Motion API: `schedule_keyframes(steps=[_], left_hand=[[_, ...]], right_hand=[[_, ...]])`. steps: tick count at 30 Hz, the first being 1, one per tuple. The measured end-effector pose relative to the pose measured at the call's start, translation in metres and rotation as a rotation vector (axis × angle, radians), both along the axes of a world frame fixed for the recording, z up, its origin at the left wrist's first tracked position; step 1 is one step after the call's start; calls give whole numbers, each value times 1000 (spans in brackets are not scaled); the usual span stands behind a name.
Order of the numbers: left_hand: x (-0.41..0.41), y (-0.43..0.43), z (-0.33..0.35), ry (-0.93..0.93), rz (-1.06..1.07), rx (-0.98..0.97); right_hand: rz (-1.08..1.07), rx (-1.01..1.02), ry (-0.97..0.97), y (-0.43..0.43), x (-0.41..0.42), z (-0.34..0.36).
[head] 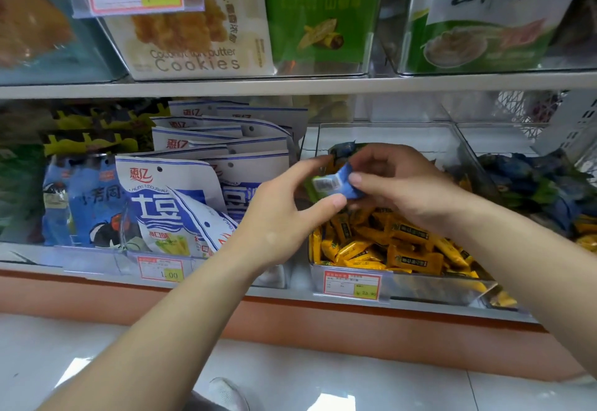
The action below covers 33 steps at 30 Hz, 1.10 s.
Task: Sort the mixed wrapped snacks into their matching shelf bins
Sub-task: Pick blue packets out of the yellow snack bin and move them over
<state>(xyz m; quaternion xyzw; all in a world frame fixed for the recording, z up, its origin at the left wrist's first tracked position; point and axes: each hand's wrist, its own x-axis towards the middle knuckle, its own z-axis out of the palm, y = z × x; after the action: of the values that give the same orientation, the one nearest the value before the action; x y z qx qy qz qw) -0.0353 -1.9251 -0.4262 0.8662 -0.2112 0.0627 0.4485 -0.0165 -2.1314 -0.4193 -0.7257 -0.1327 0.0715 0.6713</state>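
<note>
A small blue wrapped snack (339, 182) with a white barcode patch is held above a clear bin (403, 284) on the lower shelf. My left hand (284, 213) pinches its left end between thumb and forefinger. My right hand (400, 184) pinches its right end, fingers curled over it. The bin below is filled with several yellow wrapped snacks (387, 249). A green-blue wrapper (342, 148) shows just behind my hands. To the right, another clear bin holds blue and green wrapped snacks (533, 187).
White-and-blue snack bags (181, 203) fill the bin to the left, with dark blue bags (84, 200) beside them. The upper shelf carries a cookies pack (193, 22) and a green pack (323, 9). Price tags (352, 284) hang on the shelf edge. A shoe (226, 394) shows on the floor.
</note>
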Motion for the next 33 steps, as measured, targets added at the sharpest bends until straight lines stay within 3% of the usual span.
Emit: schedule_keyframes(steps=[2,6,10,12,16,20,26,33], left_hand=[[1,-3,1,-67,51,10],[0,5,7,-58,135,125],[-22,1,13,65,-108,177],[-38,-8,6,105,-238,321],[-69,-36,-28,286,-527,514],[-82,-64,-90,433,-590,679],[-97,-102,-210,581,-519,895],[-133,-107,-322,730,-489,883]], right_hand=[[25,26,30,4,-4,0],[-195,-206,-127,-1,-8,2],[-100,-468,-259,-18,-32,-2],[-84,-602,-321,-26,-51,-3],[-104,-650,-341,-48,-97,-14],[-7,-741,-200,-78,-143,-66],[116,-932,267,-118,-166,-210],[389,-1040,554,-81,-229,-392]])
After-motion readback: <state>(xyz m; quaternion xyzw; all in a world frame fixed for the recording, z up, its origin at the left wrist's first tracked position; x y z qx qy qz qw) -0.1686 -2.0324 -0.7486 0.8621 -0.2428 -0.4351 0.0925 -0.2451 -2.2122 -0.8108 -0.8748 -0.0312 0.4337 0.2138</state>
